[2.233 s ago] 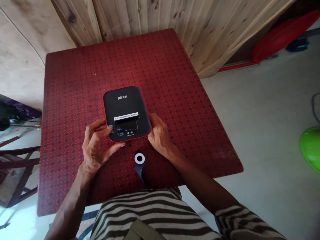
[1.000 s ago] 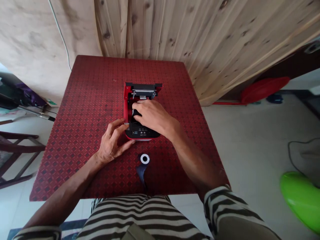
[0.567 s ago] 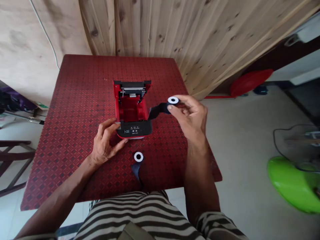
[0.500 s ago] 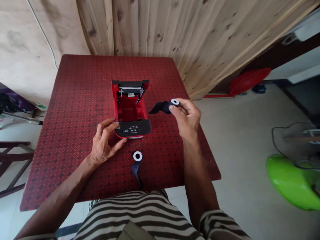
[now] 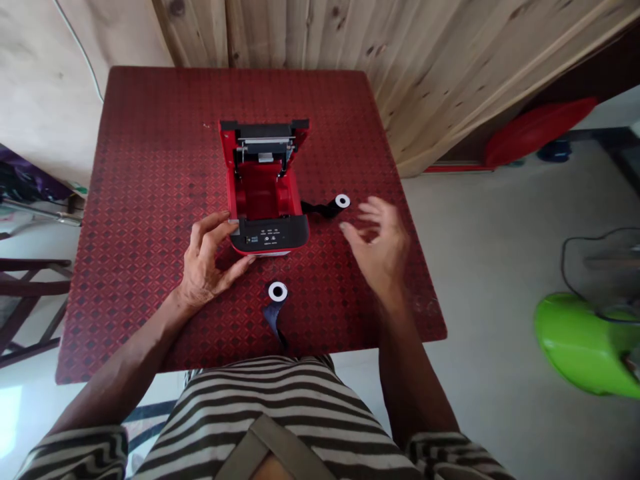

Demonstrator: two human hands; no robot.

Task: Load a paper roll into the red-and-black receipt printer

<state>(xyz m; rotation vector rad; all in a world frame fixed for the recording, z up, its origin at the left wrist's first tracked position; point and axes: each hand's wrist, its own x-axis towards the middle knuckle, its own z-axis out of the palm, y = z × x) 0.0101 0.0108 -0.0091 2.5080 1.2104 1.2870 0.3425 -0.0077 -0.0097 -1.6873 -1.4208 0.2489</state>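
Note:
A small red and black printer (image 5: 269,232) stands on the table with its lid (image 5: 265,137) raised and its red inner bay bare. My left hand (image 5: 206,263) grips the printer's front left corner, fingers on the top edge and thumb at the front base. A roll of dark ribbon (image 5: 343,201) with a white core lies right of the printer, its loose tail running toward the printer's side. Just right of that roll, my right hand (image 5: 380,243) is open, fingers apart, slightly blurred and holding nothing. Another dark ribbon roll (image 5: 277,291) lies in front of the printer, tail toward me.
The table (image 5: 150,153) has a red patterned top, with a wooden plank wall (image 5: 300,33) behind it. A dark wooden chair (image 5: 35,293) is at the left. On the floor to the right are a green plastic object (image 5: 580,347) and a red one (image 5: 535,133).
My right hand has let go of the ribbon roll, which now lies on the table beside the printer, and has drawn away to the right. My left hand stays on the printer. The view has shifted.

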